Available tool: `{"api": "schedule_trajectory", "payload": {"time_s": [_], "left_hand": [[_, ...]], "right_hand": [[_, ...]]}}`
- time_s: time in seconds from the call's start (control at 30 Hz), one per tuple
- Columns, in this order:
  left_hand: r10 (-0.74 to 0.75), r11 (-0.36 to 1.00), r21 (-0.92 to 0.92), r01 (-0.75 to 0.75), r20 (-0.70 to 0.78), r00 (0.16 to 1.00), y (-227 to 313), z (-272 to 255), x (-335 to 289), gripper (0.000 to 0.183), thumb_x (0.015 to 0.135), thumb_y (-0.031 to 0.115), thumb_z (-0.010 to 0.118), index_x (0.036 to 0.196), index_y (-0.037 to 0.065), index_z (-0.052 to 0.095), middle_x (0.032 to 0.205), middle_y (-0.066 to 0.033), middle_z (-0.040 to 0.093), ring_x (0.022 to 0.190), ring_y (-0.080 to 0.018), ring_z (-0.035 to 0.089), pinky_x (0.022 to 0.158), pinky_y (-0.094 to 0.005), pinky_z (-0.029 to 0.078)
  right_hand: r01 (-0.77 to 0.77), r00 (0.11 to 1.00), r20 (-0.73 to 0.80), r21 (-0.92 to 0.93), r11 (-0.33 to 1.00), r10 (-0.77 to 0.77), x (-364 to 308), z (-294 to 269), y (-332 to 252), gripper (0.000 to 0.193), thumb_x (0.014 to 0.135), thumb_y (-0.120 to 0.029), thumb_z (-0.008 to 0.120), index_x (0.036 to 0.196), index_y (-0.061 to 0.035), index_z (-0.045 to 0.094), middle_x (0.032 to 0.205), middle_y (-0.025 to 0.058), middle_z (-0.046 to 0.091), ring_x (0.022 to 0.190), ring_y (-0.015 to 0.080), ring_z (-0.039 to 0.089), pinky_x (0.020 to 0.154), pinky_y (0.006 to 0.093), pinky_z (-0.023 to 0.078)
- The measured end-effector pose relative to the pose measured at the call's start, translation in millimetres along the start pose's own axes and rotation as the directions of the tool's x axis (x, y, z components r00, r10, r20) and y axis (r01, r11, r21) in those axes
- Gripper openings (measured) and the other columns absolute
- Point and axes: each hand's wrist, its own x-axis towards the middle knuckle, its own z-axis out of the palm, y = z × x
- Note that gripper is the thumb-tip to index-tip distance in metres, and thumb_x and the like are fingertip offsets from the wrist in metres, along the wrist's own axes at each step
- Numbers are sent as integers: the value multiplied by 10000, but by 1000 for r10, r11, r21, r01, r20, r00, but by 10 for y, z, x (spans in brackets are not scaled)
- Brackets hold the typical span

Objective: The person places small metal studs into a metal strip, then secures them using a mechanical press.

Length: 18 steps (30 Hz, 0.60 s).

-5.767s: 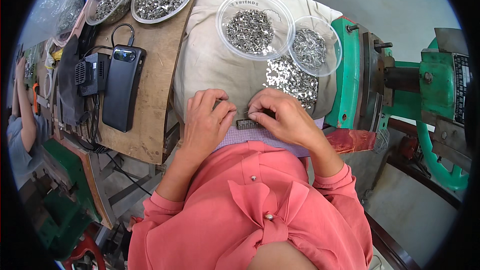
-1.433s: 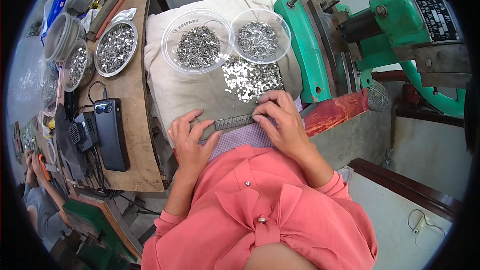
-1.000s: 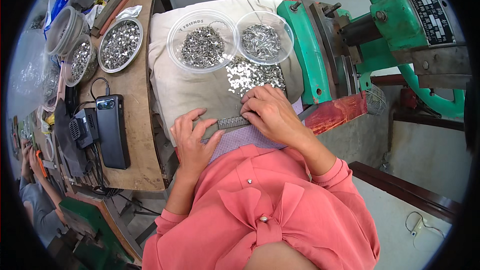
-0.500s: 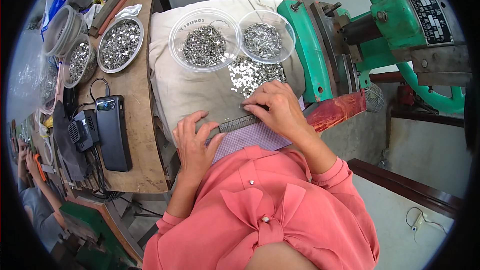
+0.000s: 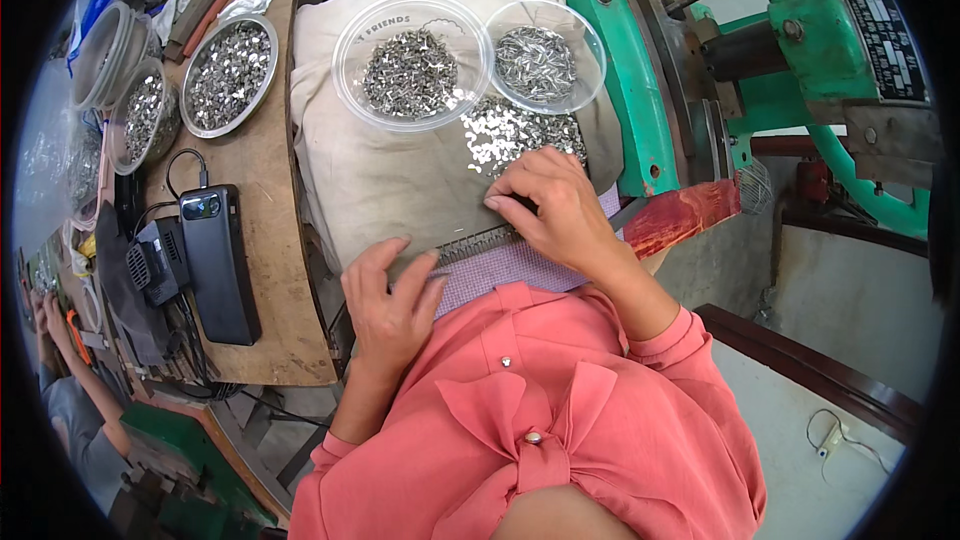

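Right hand [image 5: 555, 205] has shifted its fingertips from the slotted metal strip [image 5: 478, 243] to just beyond its far edge

Its thumb and forefinger are close together; whether they pinch anything cannot be told. The strip lies slightly slanted in front of the person, its right end hidden beneath this hand. At the strip's left end, the left hand [image 5: 390, 310] rests its forefinger tip beside or against the metal, thumb a narrow gap away.

Under the strip's near side is purple checked fabric [image 5: 485, 272]; beyond it spreads beige-grey cloth [image 5: 390, 195], with a tiny pale sliver [image 5: 458, 230] just past the strip. Farther beyond and slightly right is a loose pile of shiny metal pieces [image 5: 497, 133]. Behind that pile, still beyond the strip, stand a large clear tub [image 5: 347, 80] of small metal parts and a smaller clear tub [image 5: 593, 62] of slender metal pins. Right of the strip is a green machine [image 5: 640, 115]; well left, a black power bank [image 5: 222, 275] lies on a wooden table [image 5: 285, 240].
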Motion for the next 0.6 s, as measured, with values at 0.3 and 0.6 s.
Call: {"api": "schedule_trajectory", "payload": {"time_s": [0.3, 0.6], "left_hand": [[264, 923, 248, -293, 144, 954, 105, 100, -6, 443, 751, 290, 799, 1185, 262, 716, 1365, -108, 461, 1234, -306, 404, 1015, -425, 359], [260, 910, 292, -295, 154, 953, 87, 133, 4, 465, 751, 339, 798, 1203, 277, 708, 1380, -107, 451, 1243, -311, 391, 1025, -431, 349]], "right_hand": [[4, 996, 91, 145, 989, -17, -61, -35, -7, 81, 818, -160, 736, 818, -82, 717, 909, 28, 607, 909, 248, 544, 819, 379, 397], [33, 994, 96, 129, 991, -46, -55, -34, -13, 88, 787, -169, 755, 804, -88, 724, 916, 14, 600, 923, 236, 538, 822, 377, 386]]}}
